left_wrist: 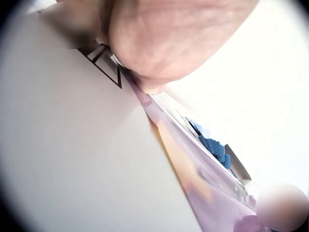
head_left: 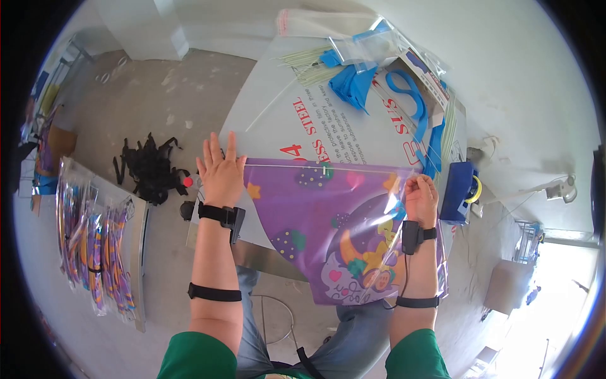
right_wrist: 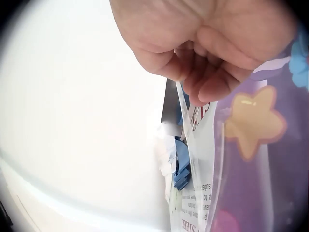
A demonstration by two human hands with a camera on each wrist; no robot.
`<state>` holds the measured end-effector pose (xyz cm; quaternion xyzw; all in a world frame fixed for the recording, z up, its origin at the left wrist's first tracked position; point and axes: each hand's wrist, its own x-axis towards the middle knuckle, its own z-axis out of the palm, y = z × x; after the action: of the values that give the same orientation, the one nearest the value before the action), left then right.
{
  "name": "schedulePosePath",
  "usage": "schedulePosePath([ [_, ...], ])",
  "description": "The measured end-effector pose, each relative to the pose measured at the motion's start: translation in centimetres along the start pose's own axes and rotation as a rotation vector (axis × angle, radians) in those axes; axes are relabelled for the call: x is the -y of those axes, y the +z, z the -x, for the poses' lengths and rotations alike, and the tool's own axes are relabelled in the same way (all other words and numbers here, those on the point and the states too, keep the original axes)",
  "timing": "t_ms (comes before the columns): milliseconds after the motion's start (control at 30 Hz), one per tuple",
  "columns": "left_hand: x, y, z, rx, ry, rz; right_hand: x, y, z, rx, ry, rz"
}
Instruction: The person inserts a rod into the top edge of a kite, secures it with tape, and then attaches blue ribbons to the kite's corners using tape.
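A purple plastic sheet [head_left: 297,208], printed with stars, a moon and cartoon figures, lies across the near part of the table and hangs over its front edge. Along its far edge runs a thin white stick [head_left: 297,167]. My left hand [head_left: 222,177] is flat with fingers spread, its side at the sheet's far left corner. At the far right corner my right hand [head_left: 421,197] pinches the sheet's edge between thumb and curled fingers. The right wrist view shows the clear margin of the sheet [right_wrist: 253,125] running down from those fingertips.
Blue strips [head_left: 407,95], an opened cardboard box [head_left: 435,82], clear bags and thin white sticks [head_left: 306,63] lie at the table's far side. A blue tape dispenser [head_left: 457,189] stands at the right. Bundled colourful plastic [head_left: 95,246] rests on a side table at left, near a black heap [head_left: 151,167].
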<state>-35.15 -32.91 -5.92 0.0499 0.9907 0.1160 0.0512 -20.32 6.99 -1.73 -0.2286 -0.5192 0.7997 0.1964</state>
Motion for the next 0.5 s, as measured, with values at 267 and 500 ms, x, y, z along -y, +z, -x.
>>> schedulePosePath([
  [267,0.0,-0.1,0.0,0.001,0.005,-0.003,-0.5,-0.8,-1.3,0.007,0.038,0.045],
  [500,0.0,-0.1,-0.1,0.007,-0.001,-0.007,-0.8,-4.0,-2.2,-0.087,0.036,0.025],
])
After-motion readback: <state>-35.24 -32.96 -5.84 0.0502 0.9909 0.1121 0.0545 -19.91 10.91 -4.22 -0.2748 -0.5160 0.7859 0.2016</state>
